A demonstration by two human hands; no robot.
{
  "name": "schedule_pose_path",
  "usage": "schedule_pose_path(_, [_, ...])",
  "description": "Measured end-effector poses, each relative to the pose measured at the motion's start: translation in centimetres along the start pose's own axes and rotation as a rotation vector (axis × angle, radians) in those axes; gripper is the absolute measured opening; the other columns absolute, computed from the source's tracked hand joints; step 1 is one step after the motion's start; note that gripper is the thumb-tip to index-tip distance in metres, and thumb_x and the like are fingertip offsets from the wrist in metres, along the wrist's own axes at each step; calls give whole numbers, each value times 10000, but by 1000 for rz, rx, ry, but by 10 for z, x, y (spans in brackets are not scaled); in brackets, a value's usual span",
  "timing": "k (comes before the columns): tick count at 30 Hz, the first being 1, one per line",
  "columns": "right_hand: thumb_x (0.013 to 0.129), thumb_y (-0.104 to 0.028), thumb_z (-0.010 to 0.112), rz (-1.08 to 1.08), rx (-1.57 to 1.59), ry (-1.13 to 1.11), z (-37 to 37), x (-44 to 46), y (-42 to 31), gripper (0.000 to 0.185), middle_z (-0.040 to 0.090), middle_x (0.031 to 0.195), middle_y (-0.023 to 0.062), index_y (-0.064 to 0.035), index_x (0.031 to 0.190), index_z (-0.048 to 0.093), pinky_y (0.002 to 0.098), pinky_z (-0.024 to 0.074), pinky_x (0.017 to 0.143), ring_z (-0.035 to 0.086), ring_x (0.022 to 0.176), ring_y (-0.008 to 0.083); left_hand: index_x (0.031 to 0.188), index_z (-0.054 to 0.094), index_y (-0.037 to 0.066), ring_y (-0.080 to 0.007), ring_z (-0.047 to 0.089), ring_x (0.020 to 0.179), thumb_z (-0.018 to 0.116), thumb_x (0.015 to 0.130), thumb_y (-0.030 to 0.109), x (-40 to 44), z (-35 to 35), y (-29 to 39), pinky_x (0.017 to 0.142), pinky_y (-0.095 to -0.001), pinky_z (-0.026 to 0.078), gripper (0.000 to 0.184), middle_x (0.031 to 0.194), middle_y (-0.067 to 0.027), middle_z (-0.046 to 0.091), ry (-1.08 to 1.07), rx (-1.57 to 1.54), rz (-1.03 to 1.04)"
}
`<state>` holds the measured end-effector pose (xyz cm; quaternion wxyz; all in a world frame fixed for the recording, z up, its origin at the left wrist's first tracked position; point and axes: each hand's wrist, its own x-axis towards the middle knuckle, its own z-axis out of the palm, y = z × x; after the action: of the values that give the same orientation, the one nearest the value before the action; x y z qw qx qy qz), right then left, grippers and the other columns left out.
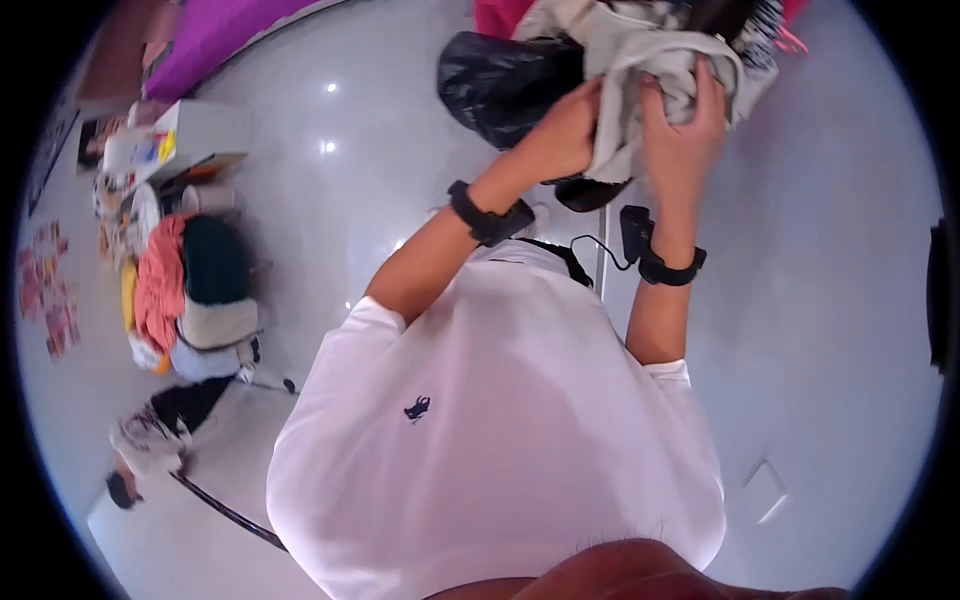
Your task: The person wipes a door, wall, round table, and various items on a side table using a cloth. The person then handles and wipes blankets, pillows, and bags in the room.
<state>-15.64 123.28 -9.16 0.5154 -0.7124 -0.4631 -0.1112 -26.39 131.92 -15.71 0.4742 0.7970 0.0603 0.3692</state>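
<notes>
A pile of clothes and bags lies ahead of me at the top of the head view. On it is a bunched beige garment (625,75), its folds turned up around an opening. My left hand (565,135) is closed at the garment's left edge, its fingertips partly hidden by the cloth. My right hand (685,130) presses into the folds from the near side, thumb and fingers curled around bunched fabric. Beside my left hand lies a shiny black bag or jacket (505,85). A dark rounded item (590,193) shows below the cloth.
Pink fabric (495,18) sticks out behind the pile. To the left stands a chair heaped with clothes, including a coral garment (160,280) and a dark green one (215,262). A white box (205,135) and purple bedding (225,35) are farther up. A black cable (600,245) hangs near my right wrist.
</notes>
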Motion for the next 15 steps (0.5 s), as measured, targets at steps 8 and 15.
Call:
schedule_pose_path(8, [782, -143, 720, 224, -149, 38, 29, -62, 18, 468, 618, 1129, 244, 59, 1183, 587, 439, 448, 945, 597, 1057, 405, 1187, 551, 0, -374, 582, 1048, 625, 749, 87, -31, -26, 0, 897, -427, 476, 453, 1150, -199, 567, -381, -106, -317])
schedule_pose_path(15, [790, -47, 659, 232, 133, -253, 42, -78, -47, 501, 617, 1199, 195, 45, 1266, 531, 376, 430, 999, 587, 1125, 282, 1281, 515, -2, -292, 664, 989, 787, 760, 144, -55, -107, 19, 863, -380, 517, 606, 1132, -171, 659, -458, -251, -391])
